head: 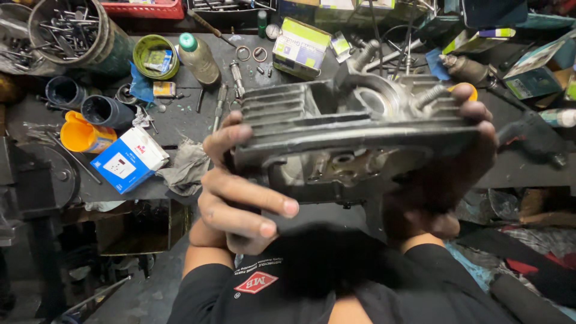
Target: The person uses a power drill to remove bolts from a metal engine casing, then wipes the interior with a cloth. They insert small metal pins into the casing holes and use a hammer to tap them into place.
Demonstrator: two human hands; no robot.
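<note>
I see one finned metal cylinder head (354, 132), grey and greasy, held up close to the camera above the table (180, 120). Two hands on it. The left hand (240, 192) is closed on the head's left end, thumb over the fins, fingers wrapped beneath. The right hand (456, 162) is closed on the right end, fingertips curled over the top edge. Two threaded studs stick up from the head's upper side.

Containers, counted on the table at left:
- one round tin (66, 30), full of bolts and long metal pieces;
- one green tub (156, 56) holding a small packet;
- two dark cups (84, 102), contents not visible;
- one orange funnel-like cup (84, 137);
- one plastic bottle with a green cap (198, 58), lying tilted.

Boxes: one blue-and-white carton (129, 159) near the table's front edge, one green-and-white carton (301, 48) behind the head. Two metal rings (251, 53) lie beside the bottle. One grey rag (187, 168) sits just right of the blue carton.
</note>
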